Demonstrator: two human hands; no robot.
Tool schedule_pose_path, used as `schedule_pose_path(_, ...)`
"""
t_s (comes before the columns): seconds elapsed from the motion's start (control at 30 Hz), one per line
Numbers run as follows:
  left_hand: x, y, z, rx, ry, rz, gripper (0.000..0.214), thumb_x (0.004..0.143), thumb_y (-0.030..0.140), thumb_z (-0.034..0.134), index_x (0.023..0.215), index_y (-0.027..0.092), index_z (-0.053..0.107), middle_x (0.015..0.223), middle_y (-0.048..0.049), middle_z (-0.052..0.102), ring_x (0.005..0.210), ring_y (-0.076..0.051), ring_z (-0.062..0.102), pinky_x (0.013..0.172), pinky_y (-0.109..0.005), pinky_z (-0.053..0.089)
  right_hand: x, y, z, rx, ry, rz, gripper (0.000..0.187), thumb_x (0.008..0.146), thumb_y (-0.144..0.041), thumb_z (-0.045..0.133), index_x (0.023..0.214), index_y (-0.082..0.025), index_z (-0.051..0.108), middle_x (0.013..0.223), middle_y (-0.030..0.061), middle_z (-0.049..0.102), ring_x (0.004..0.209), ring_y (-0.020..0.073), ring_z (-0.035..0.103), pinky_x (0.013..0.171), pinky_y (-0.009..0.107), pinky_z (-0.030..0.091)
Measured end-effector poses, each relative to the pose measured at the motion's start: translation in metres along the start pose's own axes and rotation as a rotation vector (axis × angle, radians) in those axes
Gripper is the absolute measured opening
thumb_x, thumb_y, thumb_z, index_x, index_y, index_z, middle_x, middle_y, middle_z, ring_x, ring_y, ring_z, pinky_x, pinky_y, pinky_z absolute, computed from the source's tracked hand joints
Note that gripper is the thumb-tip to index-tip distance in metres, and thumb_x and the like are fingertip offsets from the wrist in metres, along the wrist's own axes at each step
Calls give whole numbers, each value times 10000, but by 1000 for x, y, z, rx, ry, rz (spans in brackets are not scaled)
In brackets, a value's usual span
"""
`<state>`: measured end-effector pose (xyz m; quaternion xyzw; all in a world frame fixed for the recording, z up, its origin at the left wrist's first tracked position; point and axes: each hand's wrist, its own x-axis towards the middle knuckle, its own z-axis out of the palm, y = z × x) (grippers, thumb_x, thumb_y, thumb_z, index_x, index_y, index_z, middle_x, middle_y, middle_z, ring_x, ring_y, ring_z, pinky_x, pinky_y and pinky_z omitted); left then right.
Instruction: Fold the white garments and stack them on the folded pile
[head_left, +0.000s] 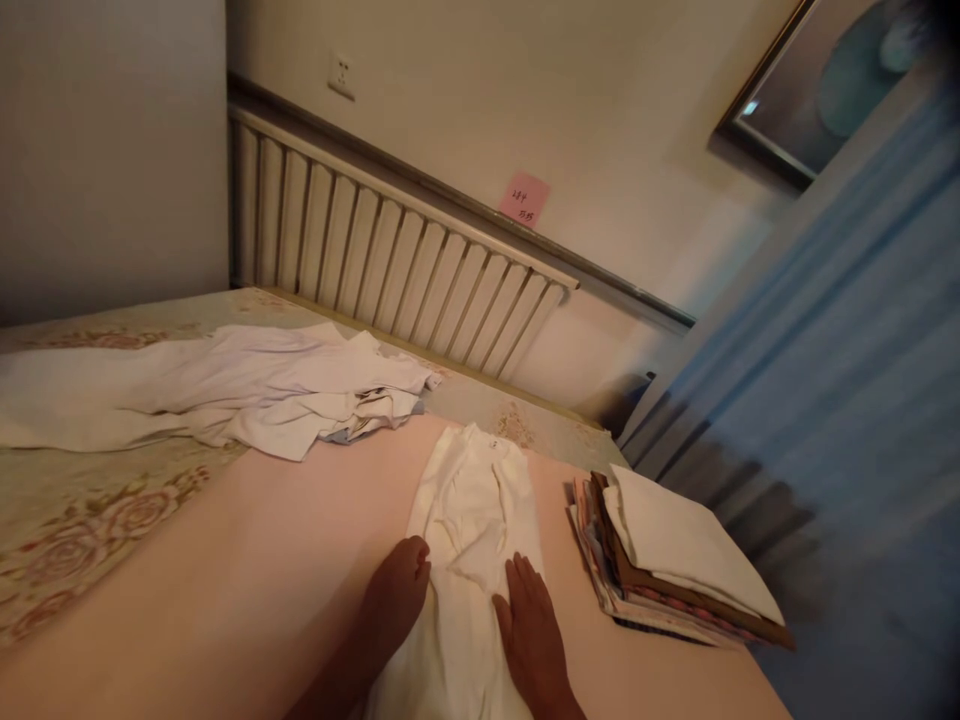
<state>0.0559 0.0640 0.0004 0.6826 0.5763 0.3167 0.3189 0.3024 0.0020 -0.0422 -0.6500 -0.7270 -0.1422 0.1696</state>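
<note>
A white shirt [476, 520], narrow and creased, lies lengthwise on the pink cloth, its neck end with a small label pointing away from me. My left hand [399, 585] is curled at the shirt's left edge, fingers closed on the fabric; the fingertips are partly hidden. On the right edge of the shirt my right hand [531, 625] rests flat, fingers stretched forward and thumb apart. The shirt's near end runs out of the bottom of the view between my forearms.
Folded clothes [690, 550] form a stack to the right, white on top. Loose white garments [255, 385] are heaped at the left on a floral bedcover [112, 520]. A pink cloth [315, 500] lies underneath. Behind stand a radiator [405, 255] and a blue curtain [817, 430].
</note>
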Motion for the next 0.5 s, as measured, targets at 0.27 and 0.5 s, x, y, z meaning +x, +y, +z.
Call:
schedule_pose_path(0.27, 0, 1, -1, 19, -7, -1, 111, 827, 125, 420, 791, 209, 483, 806, -3, 563, 743, -138, 520, 696, -250, 358, 0, -1, -2, -33, -10, -7, 519, 950, -449, 414, 1349, -127, 496, 1438, 146, 433, 1343, 291, 388, 1073, 483, 397)
schedule_pose_path(0.5, 0, -1, 1, 15, 4, 27, 116, 829, 129, 406, 784, 215, 469, 803, -1, 553, 736, -138, 515, 706, -252, 361, -1, 1, 2, -30, 60, -42, 500, 948, -447, 431, 1337, -141, 499, 1420, 146, 460, 1335, 287, 401, 1069, 485, 402)
